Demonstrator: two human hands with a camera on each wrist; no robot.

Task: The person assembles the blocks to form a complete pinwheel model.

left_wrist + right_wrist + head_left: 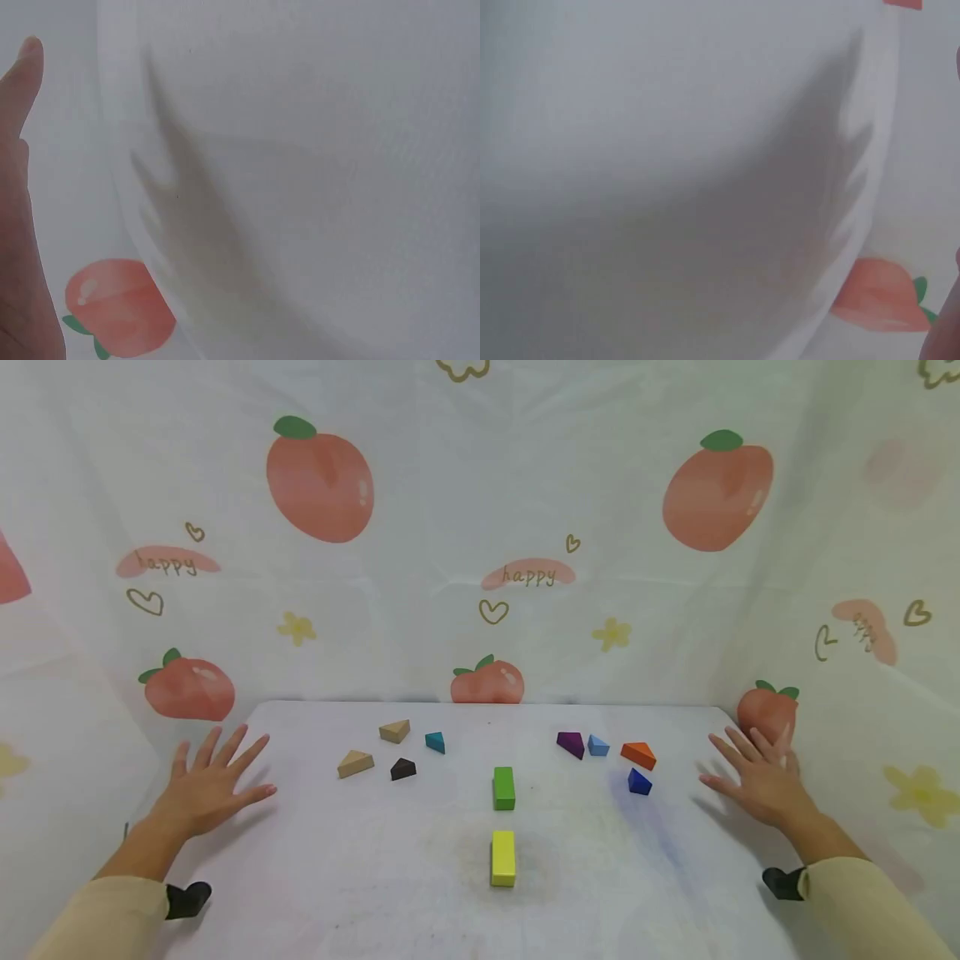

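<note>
White table [360, 860], blocks [504, 790] scattered across it, hands [202, 795] [771, 787] outspread

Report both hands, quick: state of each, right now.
Left hand: open, spread, holding nothing.
Right hand: open, spread, holding nothing.

A white printed cloth [420, 485] hangs along the far side and also encloses the left and right. It bears red-orange fruits with green leaves [320, 485], yellow flowers [612, 634], outlined hearts [493, 612] and "happy" lettering on pink patches [528, 575]. The white tabletop [360, 868] has rounded far corners and a faint bluish stain [671, 847] toward the right. The light is soft.
</note>
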